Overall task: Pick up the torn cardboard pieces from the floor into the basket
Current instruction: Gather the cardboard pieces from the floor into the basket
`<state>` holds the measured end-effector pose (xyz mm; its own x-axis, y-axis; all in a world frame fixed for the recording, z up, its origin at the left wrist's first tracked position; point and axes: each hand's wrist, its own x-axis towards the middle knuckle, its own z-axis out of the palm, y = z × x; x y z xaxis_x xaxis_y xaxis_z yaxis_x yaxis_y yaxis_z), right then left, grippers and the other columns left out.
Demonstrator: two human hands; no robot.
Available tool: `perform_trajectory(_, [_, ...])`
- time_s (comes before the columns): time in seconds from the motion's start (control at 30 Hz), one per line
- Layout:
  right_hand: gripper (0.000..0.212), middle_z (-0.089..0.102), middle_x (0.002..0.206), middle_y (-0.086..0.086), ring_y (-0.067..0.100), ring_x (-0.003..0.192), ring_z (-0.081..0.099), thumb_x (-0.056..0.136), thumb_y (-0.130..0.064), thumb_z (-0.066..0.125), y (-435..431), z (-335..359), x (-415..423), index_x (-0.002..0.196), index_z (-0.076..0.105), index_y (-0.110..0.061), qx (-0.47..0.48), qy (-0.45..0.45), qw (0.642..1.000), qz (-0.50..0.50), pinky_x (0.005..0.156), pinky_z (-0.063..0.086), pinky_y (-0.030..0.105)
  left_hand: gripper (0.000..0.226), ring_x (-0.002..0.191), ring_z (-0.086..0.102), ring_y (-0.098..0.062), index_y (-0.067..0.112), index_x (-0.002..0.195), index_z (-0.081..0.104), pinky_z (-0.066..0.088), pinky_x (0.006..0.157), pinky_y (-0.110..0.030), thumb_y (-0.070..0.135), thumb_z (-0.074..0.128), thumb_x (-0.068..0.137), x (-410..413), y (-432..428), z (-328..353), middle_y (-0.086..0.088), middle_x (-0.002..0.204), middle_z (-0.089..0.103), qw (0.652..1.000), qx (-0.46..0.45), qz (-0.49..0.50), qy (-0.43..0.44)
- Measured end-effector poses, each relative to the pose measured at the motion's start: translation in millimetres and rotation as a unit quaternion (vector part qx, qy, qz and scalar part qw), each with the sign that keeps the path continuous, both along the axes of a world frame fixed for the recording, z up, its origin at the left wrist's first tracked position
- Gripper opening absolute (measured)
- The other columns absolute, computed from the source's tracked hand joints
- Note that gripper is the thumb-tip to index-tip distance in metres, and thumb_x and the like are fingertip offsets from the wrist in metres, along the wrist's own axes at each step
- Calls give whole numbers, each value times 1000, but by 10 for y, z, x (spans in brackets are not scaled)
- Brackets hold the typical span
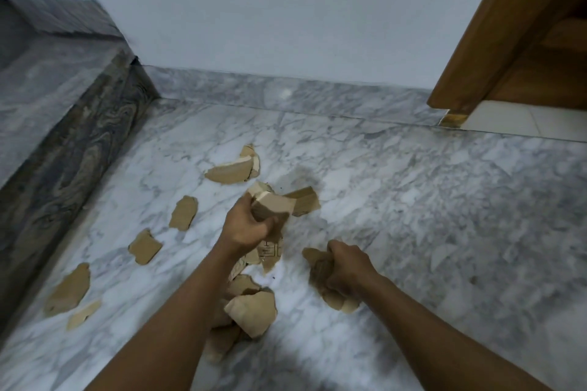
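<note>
Several torn brown cardboard pieces lie scattered on the marble floor (413,216). My left hand (246,224) is closed around a bunch of cardboard pieces (274,203) held above the floor. My right hand (346,267) grips another clump of cardboard pieces (320,270) low to the floor. Loose pieces rest at the far middle (230,171), to the left (183,212) (144,246) (68,290), and near my left forearm (252,311). No basket is in view.
A grey marble step (57,124) rises along the left side. A marble skirting and pale wall (286,9) close off the back. A wooden door frame (482,41) stands at the far right with a tiled threshold beneath it.
</note>
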<state>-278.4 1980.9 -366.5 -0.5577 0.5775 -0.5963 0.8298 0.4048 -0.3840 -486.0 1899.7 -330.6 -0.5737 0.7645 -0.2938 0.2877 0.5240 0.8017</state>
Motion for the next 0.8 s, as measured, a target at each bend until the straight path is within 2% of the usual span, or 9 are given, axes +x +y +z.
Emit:
perform_trajectory(0.07, [36, 62, 113, 9, 28, 101, 61, 85, -35, 69, 1, 9, 12, 100, 41, -20, 7, 1, 1000, 16, 71, 37, 28, 57, 100, 67, -22, 16, 121, 58, 57, 88, -44, 27, 80, 70, -142, -30, 120, -4, 110, 69, 997, 29, 44, -58])
perform_trajectory(0.13, [42, 58, 115, 8, 25, 99, 58, 80, -35, 75, 5, 23, 19, 103, 45, -19, 2, 0, 1000, 24, 71, 37, 27, 49, 100, 68, -27, 11, 117, 59, 57, 89, -51, 17, 82, 74, -234, -74, 211, -10, 108, 70, 989, 56, 80, -115])
perform_trajectory(0.23, [59, 44, 123, 9, 30, 108, 55, 72, -35, 83, -53, 109, 10, 116, 48, -17, -2, -20, 999, 46, 83, 47, 32, 44, 102, 68, -29, 7, 118, 59, 57, 89, -50, 5, 79, 80, -281, -154, 312, -12, 109, 70, 979, 83, 111, -150])
perform_trajectory(0.3, [67, 40, 126, 9, 35, 110, 54, 70, -34, 83, -160, 112, 9, 123, 47, -17, 42, -39, 994, 89, 89, 50, 38, 45, 103, 68, -30, 7, 120, 57, 58, 86, -48, 4, 78, 80, -275, -178, 347, -12, 110, 69, 976, 94, 126, -152])
perform_trajectory(0.4, [55, 47, 127, 11, 34, 104, 60, 78, -31, 78, -342, 83, 21, 122, 49, -16, 99, -20, 990, 97, 83, 50, 36, 47, 102, 68, -28, 9, 121, 58, 58, 87, -50, 4, 79, 79, -263, -219, 380, -11, 110, 69, 978, 97, 121, -139])
perform_trajectory(0.53, [41, 62, 116, 11, 32, 106, 63, 89, -40, 68, -369, 213, 8, 116, 56, -12, 90, -13, 994, 65, 79, 46, 31, 61, 103, 65, -26, 15, 121, 54, 56, 89, -48, 26, 84, 69, -320, -351, 423, -7, 112, 66, 995, 19, 36, -86])
perform_trajectory(0.6, [37, 62, 117, 10, 32, 109, 62, 90, -37, 66, -344, 246, -16, 117, 59, -12, 72, -22, 996, 46, 78, 42, 30, 72, 97, 64, -22, 15, 117, 47, 57, 81, -38, 41, 79, 58, -344, -472, 443, -4, 106, 63, 997, -56, -29, -48])
perform_trajectory(0.7, [33, 62, 121, 8, 30, 111, 61, 88, -28, 67, -298, 202, -41, 118, 58, -17, 63, -56, 996, 42, 83, 46, 32, 61, 84, 62, -17, 14, 109, 35, 54, 62, -27, 32, 70, 63, -346, -691, 342, -8, 101, 58, 987, -133, -87, -1])
perform_trajectory(0.8, [37, 63, 116, 9, 32, 107, 62, 85, -30, 68, -289, 147, -40, 117, 54, -19, 59, -51, 996, 44, 76, 46, 33, 61, 87, 66, -23, 19, 111, 29, 60, 68, -40, 22, 69, 65, -334, -847, 182, -13, 105, 58, 983, -157, -91, 2])
